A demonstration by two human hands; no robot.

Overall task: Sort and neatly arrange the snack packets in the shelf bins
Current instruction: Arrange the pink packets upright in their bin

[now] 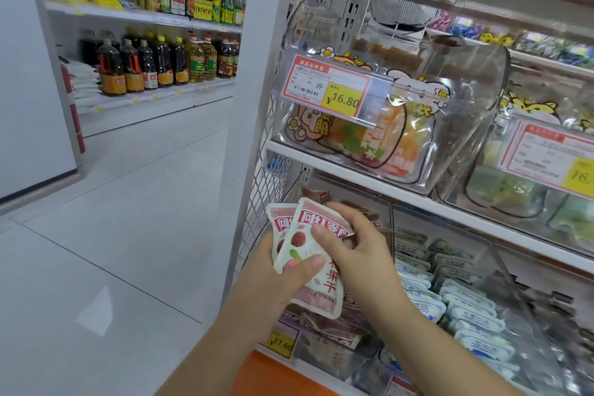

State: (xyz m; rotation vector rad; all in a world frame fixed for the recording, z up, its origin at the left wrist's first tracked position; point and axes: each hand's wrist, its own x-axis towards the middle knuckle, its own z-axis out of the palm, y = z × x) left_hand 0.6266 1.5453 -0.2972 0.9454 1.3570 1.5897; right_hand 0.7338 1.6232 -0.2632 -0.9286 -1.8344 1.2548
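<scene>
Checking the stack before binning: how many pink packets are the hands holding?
2: the front packet, gripped by the left hand and right hand; the rear packet behind it, peeking out leftward. Others may hide behind.

Two pink-and-white snack packets (298, 239), red-bannered with fruit pictures, stand upright and fanned, overlapping, gripped between the left hand (273, 276) and the right hand (352, 247). Below both hands, a clear bin (331, 358) holds jumbled pink packets (324, 328). Right of the right hand, blue-and-white packets (466, 305) lie in rows.
</scene>
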